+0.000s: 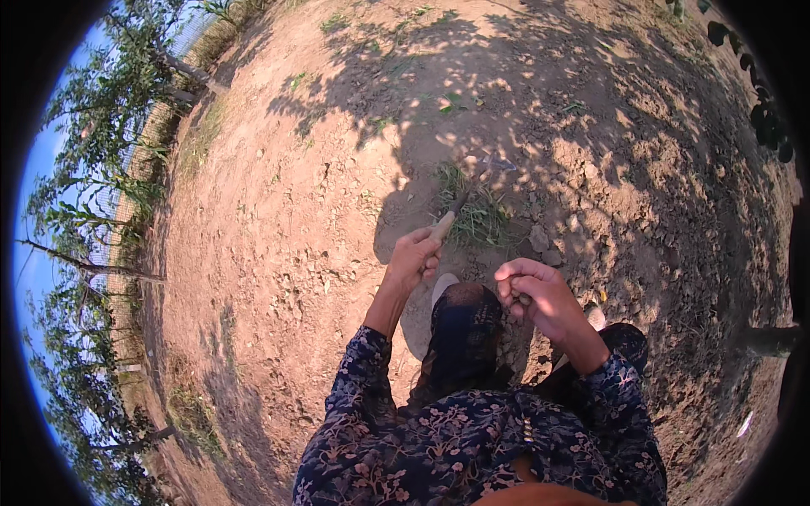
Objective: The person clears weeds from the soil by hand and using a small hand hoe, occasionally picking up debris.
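My left hand (412, 258) grips the pale wooden handle (443, 226) of a small hand hoe. Its dark metal shank (461, 200) slopes away over a loose heap of cut green weeds (479, 218). At the far end a flat metal blade (498, 163) rests at or just above the soil, in shadow. To the right, my right hand (543, 297) is raised above my knees, its fingers curled in toward the thumb. Something small and dark may lie between those fingers, but it is too small to make out.
Dry, crumbly soil (278, 190) spreads all around, with clods (540, 239) just right of the weeds. Trees (107, 158) and a fence (123, 209) line the left side. A trunk (772, 340) stands at the right edge. My shoe (445, 286) shows beyond one knee.
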{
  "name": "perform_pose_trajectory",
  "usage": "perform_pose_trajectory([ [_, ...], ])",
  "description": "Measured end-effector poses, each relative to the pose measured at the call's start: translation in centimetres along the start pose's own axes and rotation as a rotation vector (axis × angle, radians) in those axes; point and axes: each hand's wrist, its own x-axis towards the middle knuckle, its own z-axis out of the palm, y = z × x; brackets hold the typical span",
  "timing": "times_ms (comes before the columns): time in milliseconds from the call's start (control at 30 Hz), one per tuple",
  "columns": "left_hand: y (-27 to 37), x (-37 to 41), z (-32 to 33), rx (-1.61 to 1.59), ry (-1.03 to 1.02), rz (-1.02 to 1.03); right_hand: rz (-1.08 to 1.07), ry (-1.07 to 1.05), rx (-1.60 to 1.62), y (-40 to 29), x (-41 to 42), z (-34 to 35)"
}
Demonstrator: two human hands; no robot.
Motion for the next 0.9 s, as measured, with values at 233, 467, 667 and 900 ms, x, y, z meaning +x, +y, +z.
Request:
perform_pose_trajectory([
  [233, 2.1, -3.6, 9.4, 0.108, -0.309, 0.322, -0.158, 0.245, -0.032, -1.2, 1.2, -1.4],
  [467, 2.6, -6.4, 11.6, 0.438, -0.602, 0.517, -0.326, 0.305, -0.086, -1.4, -0.3, -2.3],
  [667, 2.8, 10.9, 2.4, 0.470, 0.029, 0.401, -0.159, 0.292, 0.274, -4.0, -1.3, -4.8],
  [900, -4.4, 29.8, -7.1, 0.691, 0.483, 0.124, -0.111, 0.478, 0.264, -3.6, -3.2, -4.8],
])
